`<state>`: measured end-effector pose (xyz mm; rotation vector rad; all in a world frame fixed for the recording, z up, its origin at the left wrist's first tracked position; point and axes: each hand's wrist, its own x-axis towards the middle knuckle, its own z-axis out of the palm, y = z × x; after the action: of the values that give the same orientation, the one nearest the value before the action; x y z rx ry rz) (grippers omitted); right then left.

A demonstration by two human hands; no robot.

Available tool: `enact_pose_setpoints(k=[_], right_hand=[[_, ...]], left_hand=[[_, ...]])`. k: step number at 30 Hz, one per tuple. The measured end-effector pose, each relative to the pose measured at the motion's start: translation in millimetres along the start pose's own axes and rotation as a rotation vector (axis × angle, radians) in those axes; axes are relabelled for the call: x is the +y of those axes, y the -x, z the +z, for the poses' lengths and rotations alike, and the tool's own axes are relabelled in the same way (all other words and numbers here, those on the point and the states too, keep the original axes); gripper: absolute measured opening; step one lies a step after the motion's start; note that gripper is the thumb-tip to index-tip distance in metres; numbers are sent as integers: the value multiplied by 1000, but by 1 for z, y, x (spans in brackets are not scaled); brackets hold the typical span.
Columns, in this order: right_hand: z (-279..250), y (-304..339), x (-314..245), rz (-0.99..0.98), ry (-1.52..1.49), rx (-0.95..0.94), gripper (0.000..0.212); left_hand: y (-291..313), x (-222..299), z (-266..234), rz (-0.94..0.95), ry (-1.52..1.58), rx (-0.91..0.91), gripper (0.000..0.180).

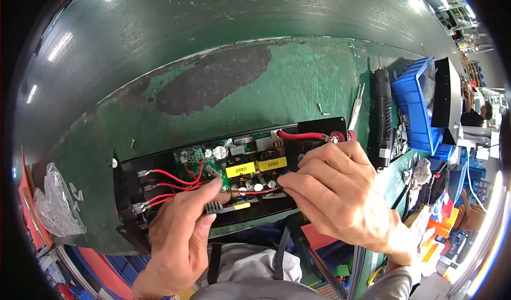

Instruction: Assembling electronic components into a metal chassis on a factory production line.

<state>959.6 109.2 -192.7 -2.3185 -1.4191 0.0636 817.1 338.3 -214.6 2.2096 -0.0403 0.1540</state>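
An open black metal case with a green circuit board inside lies on the bench in front of me. My left hand is over its lower left part, curled by several red wires. What its fingers grip is hidden. A dark ribbed piece with a yellow end sits by my left thumb. A thin red wire runs from my left fingertips to my right hand, whose thumb and index finger pinch it. Two yellow-wrapped transformers stand between the hands.
A black electric screwdriver and tweezers lie at the right, beside a blue bin. Loose screws lie beyond the case. A clear plastic bag is at the left. A thick red cable arches over the case's right end.
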Motion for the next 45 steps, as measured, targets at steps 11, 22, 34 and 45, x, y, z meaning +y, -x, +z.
enact_pose_setpoints(k=[11, 22, 34, 45], right_hand=[[0, 1, 0, -3, -14, -16, 29], [17, -32, -5, -111, -75, -104, 29], [26, -48, 0, -142, -118, -243, 28], [30, -46, 1, -133, -125, -204, 27]], left_hand=[[7, -5, 2, 91, -50, 26, 39], [7, -7, 7, 74, -30, 65, 38], [9, -12, 4, 109, 64, 46, 29], [10, -13, 1, 155, 41, 9, 30]])
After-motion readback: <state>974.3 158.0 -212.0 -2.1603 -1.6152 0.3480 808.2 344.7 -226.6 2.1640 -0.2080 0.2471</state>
